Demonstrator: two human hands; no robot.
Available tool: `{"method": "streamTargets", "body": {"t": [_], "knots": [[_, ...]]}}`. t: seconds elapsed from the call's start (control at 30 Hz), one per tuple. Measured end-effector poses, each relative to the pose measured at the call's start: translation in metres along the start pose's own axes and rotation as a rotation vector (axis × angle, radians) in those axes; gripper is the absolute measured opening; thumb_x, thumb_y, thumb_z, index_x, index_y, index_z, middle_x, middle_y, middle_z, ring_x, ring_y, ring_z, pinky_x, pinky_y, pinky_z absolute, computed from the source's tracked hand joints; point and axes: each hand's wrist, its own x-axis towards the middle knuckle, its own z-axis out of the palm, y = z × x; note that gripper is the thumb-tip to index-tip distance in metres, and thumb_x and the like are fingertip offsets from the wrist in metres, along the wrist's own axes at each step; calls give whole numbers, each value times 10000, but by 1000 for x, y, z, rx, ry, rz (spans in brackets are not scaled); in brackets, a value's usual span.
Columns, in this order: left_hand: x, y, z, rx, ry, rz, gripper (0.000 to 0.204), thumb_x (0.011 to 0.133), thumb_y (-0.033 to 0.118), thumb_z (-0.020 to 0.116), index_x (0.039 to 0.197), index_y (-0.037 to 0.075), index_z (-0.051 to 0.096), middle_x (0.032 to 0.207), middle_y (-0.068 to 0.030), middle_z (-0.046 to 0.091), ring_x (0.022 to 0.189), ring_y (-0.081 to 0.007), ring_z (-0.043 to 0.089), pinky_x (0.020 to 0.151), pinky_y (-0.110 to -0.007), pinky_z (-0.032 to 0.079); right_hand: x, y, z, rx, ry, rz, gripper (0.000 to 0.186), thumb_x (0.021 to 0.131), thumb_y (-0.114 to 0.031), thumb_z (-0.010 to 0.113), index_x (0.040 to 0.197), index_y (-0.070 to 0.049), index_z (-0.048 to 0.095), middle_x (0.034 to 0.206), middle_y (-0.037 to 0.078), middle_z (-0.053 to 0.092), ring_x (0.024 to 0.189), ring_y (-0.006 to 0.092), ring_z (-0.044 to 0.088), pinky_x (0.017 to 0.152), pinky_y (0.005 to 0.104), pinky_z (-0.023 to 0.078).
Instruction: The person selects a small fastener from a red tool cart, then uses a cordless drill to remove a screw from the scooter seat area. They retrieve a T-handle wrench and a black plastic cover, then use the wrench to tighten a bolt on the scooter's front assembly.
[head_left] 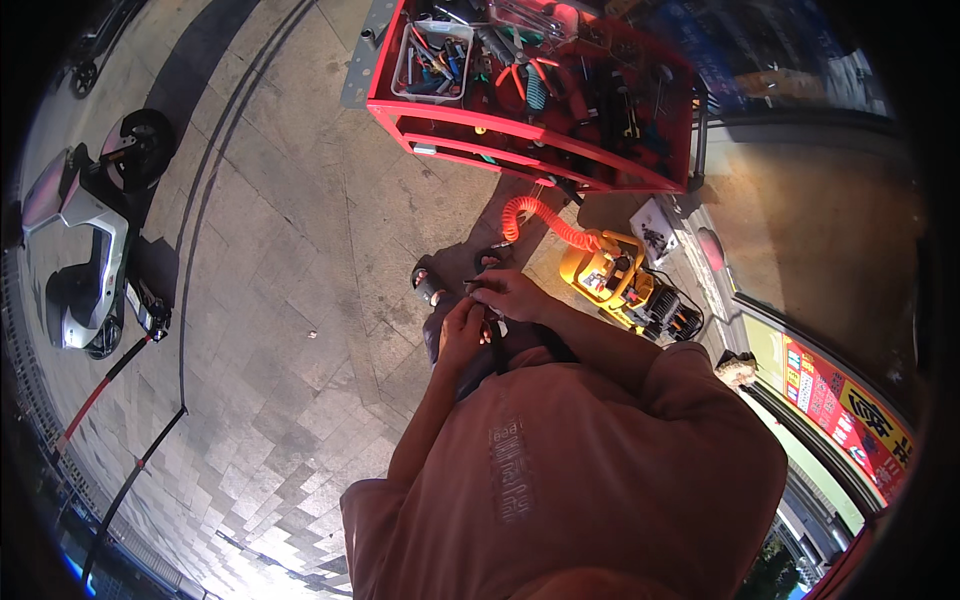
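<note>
In front of my waist, both hands are close together with bent, closed fingers. My right hand (508,296) pinches a small dark thing at its fingertips, too small to name. Just below and to the left, my left hand (462,332) has its fingers drawn together. Whatever it holds, if anything, is hidden by the fingers. Beneath the hands are my dark trousers and my feet in dark sandals (428,285) on the paving.
Ahead stands a red tool cart (540,135) full of hand tools, with a clear plastic bin (436,95) on top. An orange coiled hose (545,212) runs to a yellow air compressor (605,275) at the right. A scooter (100,235) is at the far left.
</note>
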Motion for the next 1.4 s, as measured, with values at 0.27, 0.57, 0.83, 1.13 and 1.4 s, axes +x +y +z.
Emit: {"method": "streamTargets", "body": {"t": [0.27,0.57,0.83,1.13,1.4], "knots": [[-6,72,18,74,-72,103,251,945,138,450,1113,-6,569,934,-73,651,749,-127,617,663,-257,495,1,-46,-23,370,-66,-29,231,947,-150,504,1072,13,609,852,37,636,707,87,559,627,246,471],[-5,92,57,37,-2,158,253,915,113,515,1111,-30,587,883,-57,645,766,-118,586,677,-257,476,-22,-64,-52,412,-95,-188,265,946,-131,487,1160,-7,582,943,13,617,795,73,514,712,229,440],[-8,100,77,130,-13,172,228,914,114,532,1097,-10,586,925,-55,645,777,-109,602,690,-249,485,-27,-63,-68,394,-83,-191,269,953,-145,479,1153,-8,595,1014,77,651,947,148,597,843,286,483],[-1,45,-61,153,346,138,311,895,154,587,1161,-8,577,967,-68,649,814,-114,605,703,-254,496,35,-77,-68,77,112,-359,235,930,-140,532,1111,-11,609,943,58,656,880,111,609,804,256,475],[-93,-47,-303,669,488,-297,284,847,277,609,889,6,681,721,-57,651,689,-134,618,615,-267,489,132,-114,-26,-107,361,-213,241,921,-169,532,1090,-15,607,812,63,636,727,107,588,677,258,474]]}}
